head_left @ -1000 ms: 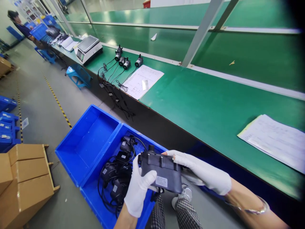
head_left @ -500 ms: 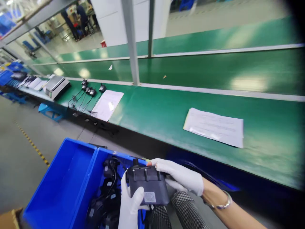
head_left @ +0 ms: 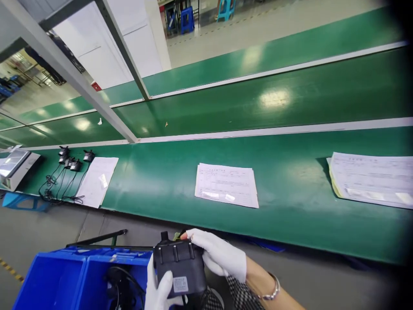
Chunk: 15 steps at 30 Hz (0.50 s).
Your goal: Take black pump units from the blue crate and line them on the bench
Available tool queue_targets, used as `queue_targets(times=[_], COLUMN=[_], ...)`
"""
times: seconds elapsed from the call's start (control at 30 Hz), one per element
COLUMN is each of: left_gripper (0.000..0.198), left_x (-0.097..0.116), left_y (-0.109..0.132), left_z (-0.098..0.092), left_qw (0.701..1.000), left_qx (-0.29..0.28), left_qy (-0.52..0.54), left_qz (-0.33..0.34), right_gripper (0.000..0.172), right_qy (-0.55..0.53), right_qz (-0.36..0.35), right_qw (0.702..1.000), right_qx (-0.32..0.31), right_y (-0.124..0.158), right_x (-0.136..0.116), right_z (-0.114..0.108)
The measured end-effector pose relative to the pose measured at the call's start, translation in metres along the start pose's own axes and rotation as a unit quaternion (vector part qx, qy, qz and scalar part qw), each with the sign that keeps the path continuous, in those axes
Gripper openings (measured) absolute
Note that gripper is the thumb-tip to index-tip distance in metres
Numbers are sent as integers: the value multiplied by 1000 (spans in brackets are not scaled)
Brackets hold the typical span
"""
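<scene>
Black pump [head_left: 179,267] now nearer bench [head_left: 290,193] — left hand [head_left: 159,292] and right hand [head_left: 224,260] fingers [head_left: 194,235] pinching it

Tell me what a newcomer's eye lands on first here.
First, the black boxy unit, held low in the middle between the white-gloved left hand and right hand, beside the blue bins at bottom left. Next, the long green bench running across the whole view, with a paper sheet lying flat at its middle. At its far left sit small black parts with trailing cords.
</scene>
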<state>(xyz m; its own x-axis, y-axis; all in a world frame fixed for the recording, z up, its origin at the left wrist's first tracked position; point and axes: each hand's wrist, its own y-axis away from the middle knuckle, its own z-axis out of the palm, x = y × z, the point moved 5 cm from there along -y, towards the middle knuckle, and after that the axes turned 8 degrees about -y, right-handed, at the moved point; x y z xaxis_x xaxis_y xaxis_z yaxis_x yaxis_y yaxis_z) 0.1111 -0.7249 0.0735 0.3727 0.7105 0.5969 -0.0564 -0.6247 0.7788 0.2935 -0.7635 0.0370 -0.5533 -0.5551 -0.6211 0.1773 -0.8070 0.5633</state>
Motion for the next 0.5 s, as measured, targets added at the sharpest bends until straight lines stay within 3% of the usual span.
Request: queue_targets(times=[0.17,0.37,0.43,0.5], left_gripper=[125,116,113,112], left_x=[11,9,7,4], left_y=[-8,-13,-13,-13], left_z=[31,48,52,58], left_qw=[1000,999,998,995], left_qx=[-4,-15,-24,-43], left_qy=[-2,25,49,78], left_qz=[3,-17,-29,-44], right_gripper=[66,70,67,57], right_qy=[5,-8,29,163], right_qz=[1,-8,-40,-99], right_qw=[1000,1000,996,960], right_qx=[8,17,69,206], right_y=[5,17,25,36], right_x=[-17,-18,-17,-22], right_z=[-25,-38,-55,-86])
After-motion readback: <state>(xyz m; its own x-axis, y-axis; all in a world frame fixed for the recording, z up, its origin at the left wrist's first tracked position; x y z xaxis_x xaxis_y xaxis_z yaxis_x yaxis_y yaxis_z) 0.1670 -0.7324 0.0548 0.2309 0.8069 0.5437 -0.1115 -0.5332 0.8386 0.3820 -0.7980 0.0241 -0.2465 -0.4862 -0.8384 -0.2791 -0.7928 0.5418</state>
